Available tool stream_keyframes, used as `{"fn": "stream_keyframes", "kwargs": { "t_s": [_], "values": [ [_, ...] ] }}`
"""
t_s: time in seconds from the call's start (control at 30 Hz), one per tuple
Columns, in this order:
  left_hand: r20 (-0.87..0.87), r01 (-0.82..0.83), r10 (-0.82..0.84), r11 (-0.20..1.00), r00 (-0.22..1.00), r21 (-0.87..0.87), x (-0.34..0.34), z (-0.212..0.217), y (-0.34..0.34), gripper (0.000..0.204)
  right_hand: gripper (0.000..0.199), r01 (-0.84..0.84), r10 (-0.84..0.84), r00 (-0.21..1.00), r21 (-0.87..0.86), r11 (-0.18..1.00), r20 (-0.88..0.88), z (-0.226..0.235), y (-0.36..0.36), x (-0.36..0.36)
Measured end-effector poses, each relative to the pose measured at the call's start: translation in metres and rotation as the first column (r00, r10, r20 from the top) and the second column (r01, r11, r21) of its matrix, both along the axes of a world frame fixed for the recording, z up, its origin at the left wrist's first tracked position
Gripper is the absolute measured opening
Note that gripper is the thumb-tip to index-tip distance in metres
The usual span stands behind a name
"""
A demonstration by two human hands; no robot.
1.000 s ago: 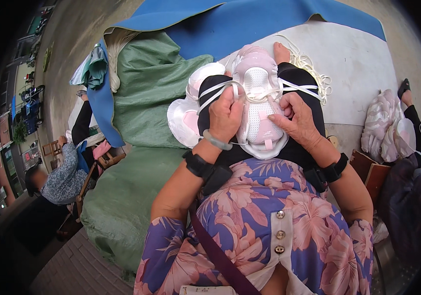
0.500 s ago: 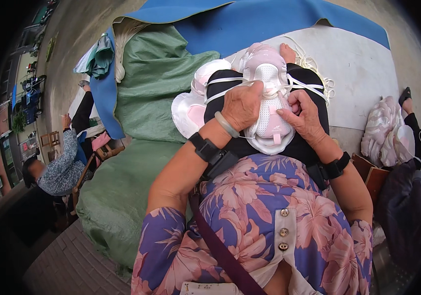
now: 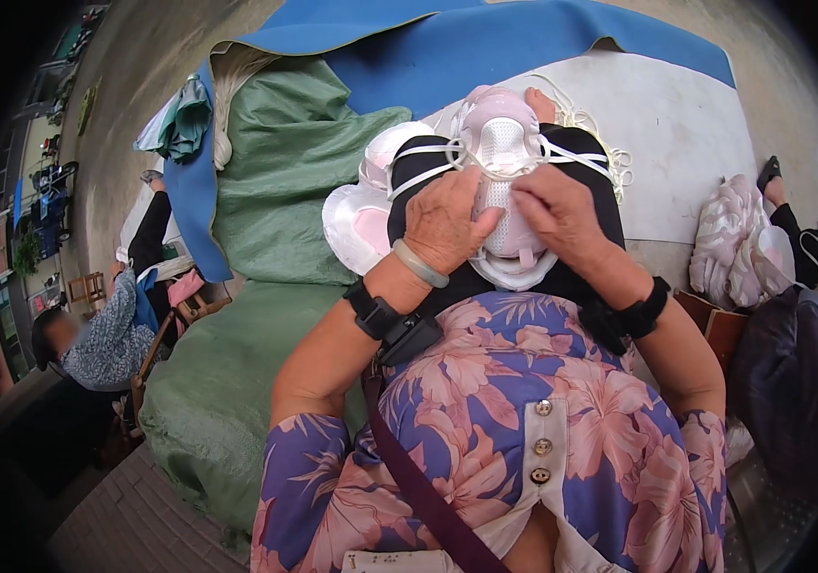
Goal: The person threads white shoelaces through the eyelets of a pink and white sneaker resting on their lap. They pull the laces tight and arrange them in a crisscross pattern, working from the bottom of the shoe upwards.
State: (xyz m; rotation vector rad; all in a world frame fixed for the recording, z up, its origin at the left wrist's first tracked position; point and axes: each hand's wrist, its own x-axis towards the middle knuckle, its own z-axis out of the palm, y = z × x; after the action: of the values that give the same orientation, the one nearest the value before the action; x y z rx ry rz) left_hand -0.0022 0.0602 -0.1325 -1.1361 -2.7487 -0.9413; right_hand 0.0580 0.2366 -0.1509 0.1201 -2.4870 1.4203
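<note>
A pink-and-white sneaker upper (image 3: 501, 143) lies across my lap, with its mesh tongue facing up. White shoelace (image 3: 497, 174) crosses the tongue, and loose loops spread over my black trousers on both sides. My left hand (image 3: 447, 222) is closed on the upper's left side, its thumb stretched over the tongue and its fingertips beside the lace. My right hand (image 3: 566, 218) bends over the opposite side, thumb and fingers together at the lace; the exact grip is partly hidden. Two more pink-and-white pieces, one of them an upper (image 3: 356, 224), rest left of my leg.
Green woven sheeting (image 3: 285, 181) covers the left side, with a blue mat (image 3: 409, 67) beyond. White cords (image 3: 600, 143) lie near my foot on a pale board (image 3: 676, 143). One person (image 3: 108, 334) sits at left, another (image 3: 791, 372) at right beside piled uppers (image 3: 724, 248).
My left thumb has spread away from its fingers. My right hand has moved inward and up over the tongue, to the lace. The view has shifted slightly.
</note>
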Motion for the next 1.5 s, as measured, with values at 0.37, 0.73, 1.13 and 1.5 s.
{"fn": "stream_keyframes", "kwargs": {
  "t_s": [0.37, 0.73, 1.13, 1.5],
  "values": [
    [0.088, 0.021, -0.013, 0.996, 0.996, -0.083, -0.004, -0.010, -0.003, 0.013, 0.014, 0.057, -0.053, 0.998, 0.400, 0.915, -0.021, -0.012, -0.033, -0.012],
    [0.492, -0.063, -0.017, 0.988, 0.870, 0.144, -0.024, -0.027, -0.011, 0.017, 0.011, -0.095, 0.030, 0.994, 0.674, 0.732, 0.108, -0.002, -0.042, -0.028],
    [0.079, -0.083, 0.082, 0.996, 0.994, 0.014, 0.007, -0.013, -0.005, 0.021, 0.006, 0.072, -0.225, 0.962, 0.654, 0.753, 0.153, -0.025, 0.104, 0.125],
    [0.342, -0.379, 0.355, 0.925, 0.870, 0.006, -0.053, -0.020, -0.025, 0.028, 0.009, 0.015, -0.275, 0.871, 0.536, 0.844, 0.408, -0.055, 0.114, 0.172]
  ]
}}
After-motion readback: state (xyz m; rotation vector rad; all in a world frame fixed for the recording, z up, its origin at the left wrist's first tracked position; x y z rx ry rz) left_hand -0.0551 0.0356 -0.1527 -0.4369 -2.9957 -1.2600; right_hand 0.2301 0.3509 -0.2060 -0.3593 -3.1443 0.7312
